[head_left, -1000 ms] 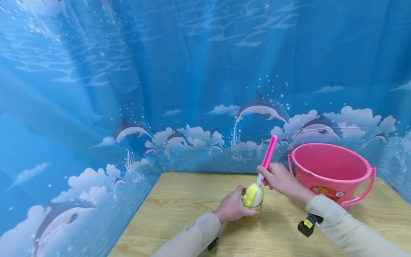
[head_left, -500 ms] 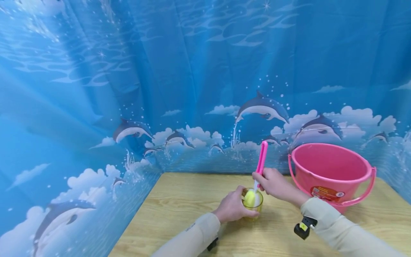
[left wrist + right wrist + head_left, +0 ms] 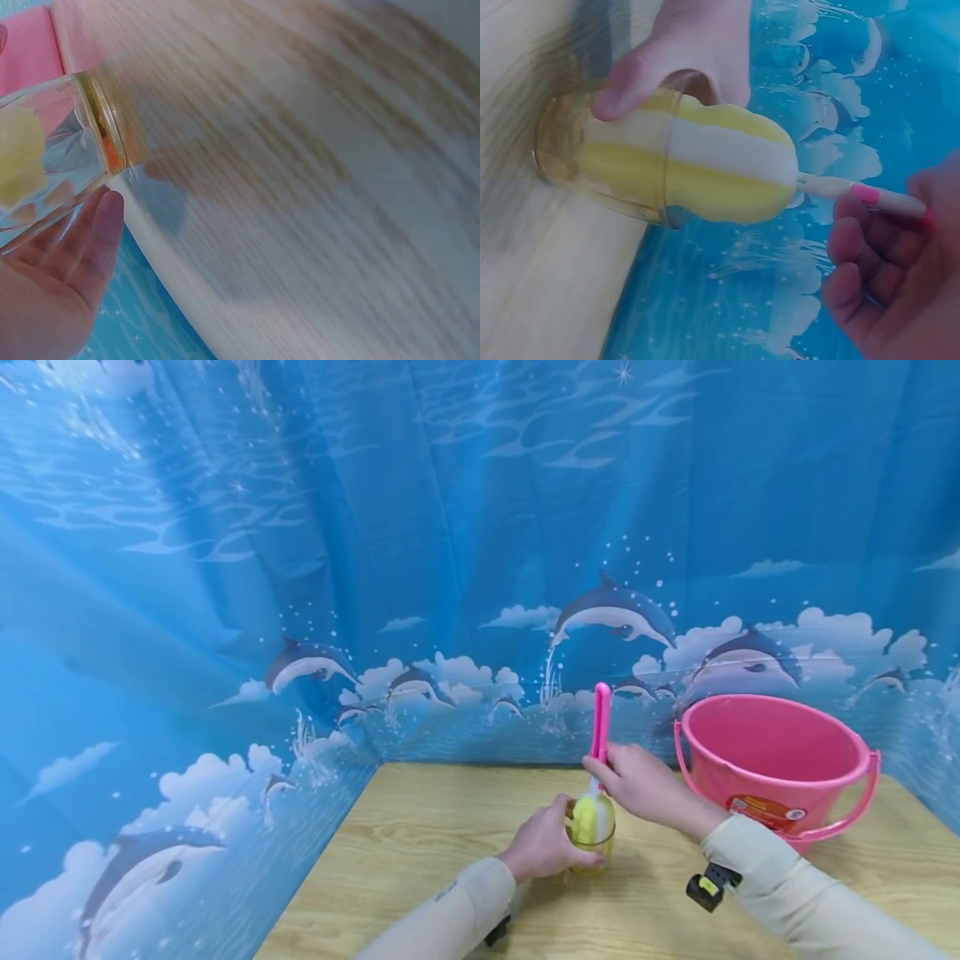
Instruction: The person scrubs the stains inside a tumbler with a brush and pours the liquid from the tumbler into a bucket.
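Note:
A yellow-tinted glass cup stands on the wooden table, and my left hand grips it round the side. Inside it, partly above the rim, sits the yellow and white sponge head of a cup brush. My right hand holds the brush by its pink and white handle, which points nearly straight up. From the left wrist, the left fingers lie along the cup's wall, and the sponge shows blurred through the glass. In the right wrist view the right hand's fingers curl at the handle.
A large pink bucket with a side handle stands on the table to the right, close behind my right forearm. A blue curtain printed with dolphins hangs behind the table and to its left.
The brush went down into the cup, then rose partway again. Its handle has swung left from a rightward lean to nearly upright. My left hand and the cup have stayed in place.

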### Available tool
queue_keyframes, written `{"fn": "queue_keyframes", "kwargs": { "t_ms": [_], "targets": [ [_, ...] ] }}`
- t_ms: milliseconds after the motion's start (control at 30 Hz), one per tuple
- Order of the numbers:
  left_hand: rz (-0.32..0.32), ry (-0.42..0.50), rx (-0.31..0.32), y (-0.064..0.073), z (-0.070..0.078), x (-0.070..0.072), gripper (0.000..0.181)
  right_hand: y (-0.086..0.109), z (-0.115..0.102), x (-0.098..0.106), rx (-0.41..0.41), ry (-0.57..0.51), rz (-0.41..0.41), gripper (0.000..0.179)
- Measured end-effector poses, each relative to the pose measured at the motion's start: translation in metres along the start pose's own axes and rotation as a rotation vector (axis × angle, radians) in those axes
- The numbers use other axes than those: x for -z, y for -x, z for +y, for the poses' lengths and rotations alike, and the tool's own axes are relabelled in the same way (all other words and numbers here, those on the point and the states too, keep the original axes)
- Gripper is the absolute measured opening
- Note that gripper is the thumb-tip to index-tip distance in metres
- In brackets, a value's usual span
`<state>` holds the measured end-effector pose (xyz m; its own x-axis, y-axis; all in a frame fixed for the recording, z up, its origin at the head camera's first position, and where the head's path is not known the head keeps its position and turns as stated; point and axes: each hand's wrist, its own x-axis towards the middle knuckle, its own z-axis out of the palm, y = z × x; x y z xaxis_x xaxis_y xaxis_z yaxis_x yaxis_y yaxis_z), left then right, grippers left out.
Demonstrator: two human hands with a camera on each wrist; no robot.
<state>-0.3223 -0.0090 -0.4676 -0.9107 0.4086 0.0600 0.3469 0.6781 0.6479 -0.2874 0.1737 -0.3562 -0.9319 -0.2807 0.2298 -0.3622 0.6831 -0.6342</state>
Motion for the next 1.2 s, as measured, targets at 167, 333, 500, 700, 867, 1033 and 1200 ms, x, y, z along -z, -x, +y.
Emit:
{"fn": "queue_keyframes", "kwargs": {
  "t_ms": [167,333,500,700,867,1033,1200],
  "targets": [
    [-0.005,0.002,0.005,-0.002,0.000,0.002,0.081,-0.003,-0.004,0.000,-0.009,0.050,-0.030,0.029],
    [-0.010,-0.011,-0.004,-0.003,0.001,0.003,0.081,-0.005,-0.004,-0.004,-0.010,0.089,-0.053,0.029],
    [0.004,-0.053,-0.034,-0.004,0.004,0.003,0.082,-0.004,-0.003,-0.005,0.002,0.113,-0.036,0.031],
    [-0.004,-0.061,-0.010,-0.004,0.005,0.003,0.079,-0.001,0.000,-0.006,-0.002,0.084,-0.060,0.028],
    [0.005,-0.085,-0.008,-0.005,0.005,0.002,0.079,-0.001,0.001,-0.011,-0.002,0.091,-0.067,0.027],
    [0.008,-0.077,0.025,-0.002,0.003,0.001,0.080,-0.001,-0.001,-0.016,-0.019,0.091,-0.075,0.026],
    [0.003,-0.079,0.018,0.000,0.000,-0.001,0.081,0.001,-0.003,-0.019,-0.029,0.112,-0.079,0.023]
  ]
}}
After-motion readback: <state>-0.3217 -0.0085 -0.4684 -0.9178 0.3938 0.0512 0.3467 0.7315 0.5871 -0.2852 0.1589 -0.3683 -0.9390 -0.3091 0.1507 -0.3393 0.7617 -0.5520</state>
